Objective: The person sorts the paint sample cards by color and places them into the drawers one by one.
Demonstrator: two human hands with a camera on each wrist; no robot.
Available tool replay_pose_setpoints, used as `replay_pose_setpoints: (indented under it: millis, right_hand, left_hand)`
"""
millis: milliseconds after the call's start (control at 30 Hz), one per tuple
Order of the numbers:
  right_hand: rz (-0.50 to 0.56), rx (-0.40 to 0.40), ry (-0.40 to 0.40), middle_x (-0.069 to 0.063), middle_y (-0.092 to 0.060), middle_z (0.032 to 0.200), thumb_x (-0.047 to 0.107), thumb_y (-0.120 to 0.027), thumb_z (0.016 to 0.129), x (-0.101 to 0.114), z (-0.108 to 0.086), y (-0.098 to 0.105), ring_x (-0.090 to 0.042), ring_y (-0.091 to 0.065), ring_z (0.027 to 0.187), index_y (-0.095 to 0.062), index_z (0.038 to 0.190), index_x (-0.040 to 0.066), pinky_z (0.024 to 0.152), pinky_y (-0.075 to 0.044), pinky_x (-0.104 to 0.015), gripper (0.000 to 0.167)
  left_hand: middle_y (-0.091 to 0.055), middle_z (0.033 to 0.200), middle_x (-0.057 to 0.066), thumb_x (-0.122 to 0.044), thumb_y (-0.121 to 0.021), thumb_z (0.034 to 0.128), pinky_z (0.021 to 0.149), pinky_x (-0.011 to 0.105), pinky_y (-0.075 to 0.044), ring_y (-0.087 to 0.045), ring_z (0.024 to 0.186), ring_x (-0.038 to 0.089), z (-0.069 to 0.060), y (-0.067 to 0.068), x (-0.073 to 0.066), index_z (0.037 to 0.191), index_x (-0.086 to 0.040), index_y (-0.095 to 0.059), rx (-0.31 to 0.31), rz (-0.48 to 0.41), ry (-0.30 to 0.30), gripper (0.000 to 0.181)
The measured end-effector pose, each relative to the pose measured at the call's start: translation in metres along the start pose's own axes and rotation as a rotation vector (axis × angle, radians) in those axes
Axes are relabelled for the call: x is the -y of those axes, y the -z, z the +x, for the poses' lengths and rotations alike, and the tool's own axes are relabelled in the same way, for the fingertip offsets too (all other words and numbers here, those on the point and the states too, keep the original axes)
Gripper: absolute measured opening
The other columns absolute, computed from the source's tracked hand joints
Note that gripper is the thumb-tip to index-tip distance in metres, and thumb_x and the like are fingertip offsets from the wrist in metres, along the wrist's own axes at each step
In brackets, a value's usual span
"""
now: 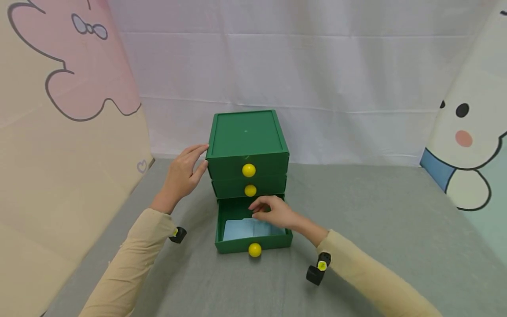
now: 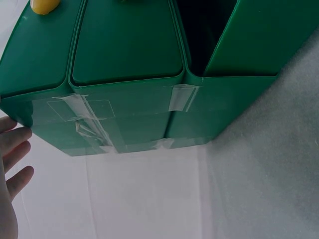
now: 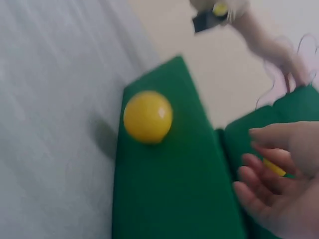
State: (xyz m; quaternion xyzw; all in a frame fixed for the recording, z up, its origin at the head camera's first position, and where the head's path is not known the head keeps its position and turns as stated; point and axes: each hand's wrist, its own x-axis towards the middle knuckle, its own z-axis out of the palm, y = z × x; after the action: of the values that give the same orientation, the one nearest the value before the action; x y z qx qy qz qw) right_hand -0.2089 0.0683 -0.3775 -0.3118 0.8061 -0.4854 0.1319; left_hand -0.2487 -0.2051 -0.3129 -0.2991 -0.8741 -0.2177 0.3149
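Note:
A green cabinet [image 1: 247, 134] of three stacked drawers with round yellow knobs stands on the grey surface. Its bottom drawer [image 1: 237, 246] is pulled out, and a light blue flat item [image 1: 238, 230] lies inside; its kind is unclear. My left hand [image 1: 183, 172] touches the cabinet's upper left side with extended fingers. Over the pulled-out drawer hovers my right hand [image 1: 277, 212], its fingers loosely bent with nothing visible between them. The right wrist view shows that hand [image 3: 281, 174] beside the drawer front, near the bottom drawer's yellow knob [image 3: 148, 117].
The two upper drawers are closed, with the middle knob [image 1: 250, 190] just above the open drawer. Clear tape [image 2: 89, 122] runs along the cabinet's side. A white curtain [image 1: 336, 88] hangs behind, and printed cloth panels [image 1: 59, 145] flank the grey surface [image 1: 376, 211].

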Motion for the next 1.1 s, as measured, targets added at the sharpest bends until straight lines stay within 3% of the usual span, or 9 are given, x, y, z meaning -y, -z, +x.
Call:
replay_pose_setpoints:
  millis: [133,233,300,467,800,967,1100]
  right_hand:
    - [0.099,-0.154,0.046,-0.006,-0.059,0.086,0.014,-0.061,0.087,0.018,-0.025,-0.007,-0.016,-0.053,0.075,-0.062,0.102,0.003,0.067,-0.046,-0.024,0.019]
    - [0.140,-0.230,0.032,-0.005,-0.058,0.081,0.016,-0.063,0.085,0.026,-0.048,-0.023,-0.014,-0.052,0.070,-0.061,0.100,0.003,0.063,-0.046,-0.023,0.019]
    - [0.160,-0.259,-0.012,-0.004,-0.057,0.079,0.016,-0.065,0.084,0.026,-0.063,-0.036,-0.011,-0.052,0.069,-0.062,0.097,0.002,0.061,-0.047,-0.022,0.020]
    - [0.249,-0.341,-0.221,-0.005,-0.057,0.082,0.014,-0.066,0.083,0.019,-0.086,-0.059,-0.012,-0.051,0.071,-0.061,0.094,-0.002,0.061,-0.045,-0.020,0.021]
    - [0.469,-0.521,-0.444,-0.007,-0.057,0.089,0.010,-0.063,0.084,0.006,-0.079,-0.088,-0.013,-0.053,0.069,-0.054,0.103,-0.007,0.056,-0.047,-0.024,0.027]
    - [0.588,-0.598,-0.495,-0.007,-0.055,0.092,0.009,-0.060,0.087,0.008,-0.075,-0.106,-0.011,-0.054,0.073,-0.051,0.107,-0.006,0.060,-0.048,-0.024,0.027]
    - [0.658,-0.615,-0.503,-0.007,-0.056,0.093,0.009,-0.060,0.087,0.008,-0.071,-0.116,-0.010,-0.056,0.074,-0.047,0.111,-0.005,0.061,-0.049,-0.024,0.030]
  left_hand:
    - [-0.053,0.124,0.019,-0.011,-0.053,0.0890,0.094,0.049,-0.039,-0.046,0.118,0.030,-0.001,0.000,0.001,0.126,0.004,-0.051,-0.004,-0.002,-0.002,0.040]
    - [-0.053,0.123,0.020,-0.012,-0.053,0.0895,0.094,0.049,-0.039,-0.046,0.118,0.030,-0.002,0.000,0.001,0.126,0.004,-0.051,-0.008,-0.003,-0.006,0.040]
    - [-0.054,0.123,0.020,-0.014,-0.052,0.0902,0.094,0.049,-0.039,-0.046,0.118,0.031,-0.002,0.000,0.001,0.126,0.004,-0.051,-0.008,-0.004,-0.009,0.040]
    - [-0.053,0.124,0.019,-0.017,-0.051,0.0913,0.094,0.048,-0.039,-0.046,0.117,0.030,0.000,0.000,0.001,0.126,0.004,-0.051,-0.009,-0.008,-0.020,0.040]
    - [-0.054,0.123,0.019,-0.014,-0.052,0.0901,0.093,0.048,-0.040,-0.047,0.117,0.030,0.001,-0.001,0.002,0.126,0.004,-0.051,-0.016,-0.003,-0.025,0.040]
    - [-0.053,0.124,0.019,-0.015,-0.051,0.0907,0.094,0.048,-0.039,-0.046,0.117,0.030,0.001,-0.001,0.002,0.127,0.004,-0.050,-0.010,-0.006,-0.023,0.041]
    - [-0.053,0.124,0.019,-0.015,-0.051,0.0908,0.094,0.048,-0.039,-0.046,0.117,0.030,0.000,-0.001,0.002,0.126,0.004,-0.050,-0.012,-0.013,-0.018,0.040]
